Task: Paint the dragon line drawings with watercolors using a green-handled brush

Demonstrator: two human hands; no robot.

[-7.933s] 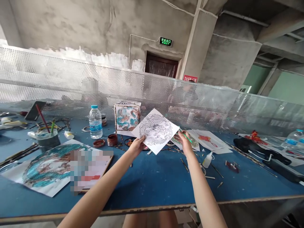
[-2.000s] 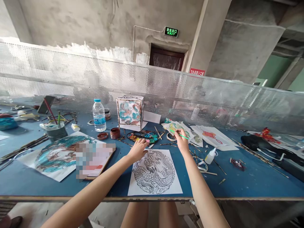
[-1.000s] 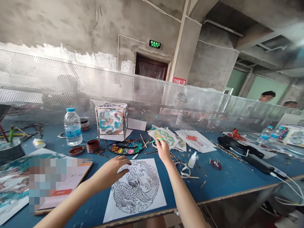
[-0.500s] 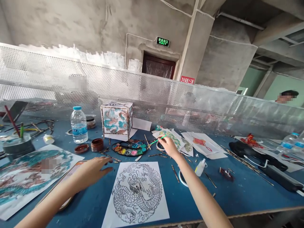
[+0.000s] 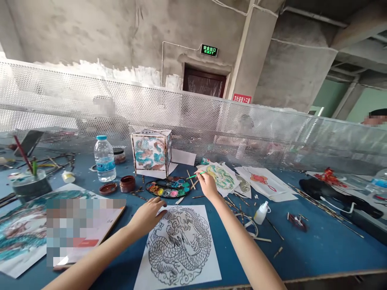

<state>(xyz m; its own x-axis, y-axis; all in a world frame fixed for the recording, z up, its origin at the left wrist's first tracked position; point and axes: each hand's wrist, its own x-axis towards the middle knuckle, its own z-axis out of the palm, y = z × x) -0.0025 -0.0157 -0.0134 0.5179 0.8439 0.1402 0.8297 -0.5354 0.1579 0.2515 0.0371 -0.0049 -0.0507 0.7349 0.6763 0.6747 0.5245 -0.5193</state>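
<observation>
My right hand pinches a thin paintbrush with a green handle, held just beyond the right end of the paint palette. The palette is dark, with several wells of coloured paint. My left hand hovers at or rests on the upper left corner of a sheet with a black line drawing of a dragon; its fingers are stretched out and it holds nothing. Left of it lies a phone or tablet, partly blurred, over a painted dragon sheet.
Behind the palette stands a paper lantern box, beside a water bottle and a brown paint jar. A brush-water pot is at left. To the right are a glue bottle, painted sheets and loose sticks. A perforated metal screen borders the table.
My left hand has moved right, onto the drawing's upper left corner. My right hand has shifted slightly left with the paintbrush. The phone or tablet shows more. The view has turned slightly left.
</observation>
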